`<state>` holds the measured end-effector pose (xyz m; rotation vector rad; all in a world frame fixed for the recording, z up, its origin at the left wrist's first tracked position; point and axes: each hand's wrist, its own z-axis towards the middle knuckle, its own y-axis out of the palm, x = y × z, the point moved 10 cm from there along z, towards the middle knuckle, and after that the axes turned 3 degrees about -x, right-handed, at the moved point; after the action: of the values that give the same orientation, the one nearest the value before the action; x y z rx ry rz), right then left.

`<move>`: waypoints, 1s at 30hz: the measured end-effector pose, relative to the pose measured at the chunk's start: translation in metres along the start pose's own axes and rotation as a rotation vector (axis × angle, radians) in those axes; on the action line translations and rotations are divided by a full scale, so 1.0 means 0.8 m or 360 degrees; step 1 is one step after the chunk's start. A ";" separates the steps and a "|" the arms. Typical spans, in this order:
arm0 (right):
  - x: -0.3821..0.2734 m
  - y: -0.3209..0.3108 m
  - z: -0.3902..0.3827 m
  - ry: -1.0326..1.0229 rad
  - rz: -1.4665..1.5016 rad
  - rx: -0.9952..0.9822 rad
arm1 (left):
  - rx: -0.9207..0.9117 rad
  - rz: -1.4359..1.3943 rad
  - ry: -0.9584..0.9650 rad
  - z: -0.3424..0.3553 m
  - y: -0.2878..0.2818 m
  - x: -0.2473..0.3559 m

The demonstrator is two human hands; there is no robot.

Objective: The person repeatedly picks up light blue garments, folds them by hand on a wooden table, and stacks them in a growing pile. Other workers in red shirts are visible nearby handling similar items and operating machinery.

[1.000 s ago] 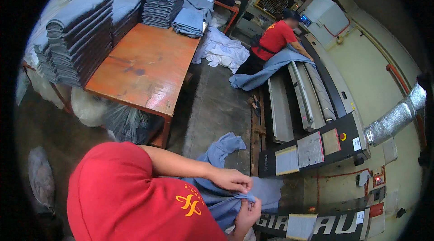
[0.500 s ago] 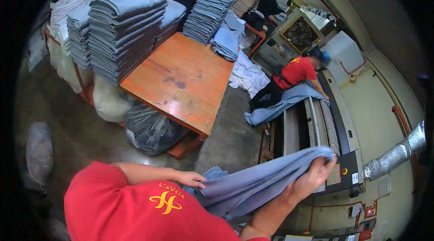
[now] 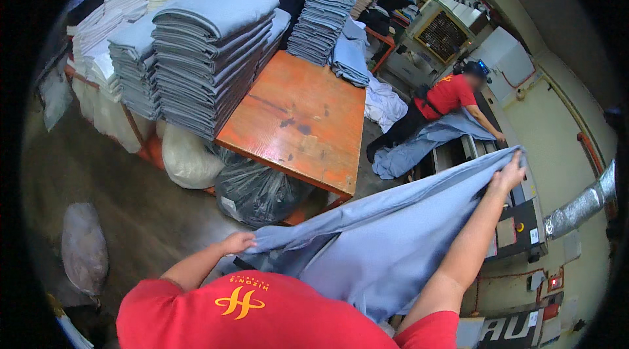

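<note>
I hold a light blue cloth [image 3: 393,244] stretched between my hands at its upper edge. My left hand [image 3: 239,241] grips one end at the lower middle of the view. My right hand [image 3: 509,175] is raised farther right, fingers closed on the other end. The cloth hangs between my forearms in front of my red shirt, hiding part of the machine behind it.
An orange table [image 3: 288,129] holds folded linen stacks [image 3: 206,54], with bags [image 3: 255,195] beneath. Beyond, a co-worker in red [image 3: 440,99] bends over a long machine [image 3: 514,215], handling another blue cloth [image 3: 419,149]. A foil duct [image 3: 576,202] runs along the right wall.
My hands have moved from close together low down to wide apart, the right one rising to the upper right. The cloth is now spread between them. The view has shifted.
</note>
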<state>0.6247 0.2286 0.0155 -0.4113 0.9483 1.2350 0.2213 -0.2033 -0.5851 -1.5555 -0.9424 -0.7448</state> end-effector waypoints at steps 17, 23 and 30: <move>0.186 0.057 -0.703 0.1489 0.0268 -0.1791 | -0.0111 0.0496 0.0552 0.072 -0.096 0.335; 0.214 0.029 -0.658 0.1205 -0.0220 -0.1669 | 0.0020 -0.0290 0.0223 0.051 -0.108 0.274; 0.206 0.015 -0.513 0.1151 0.0240 -0.1023 | -0.0008 0.0715 0.0187 -0.018 -0.143 0.169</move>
<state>0.4599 0.0356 -0.3470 -1.3815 1.1764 1.5548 0.1869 -0.1863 -0.4117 -1.6307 -0.4776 -0.5096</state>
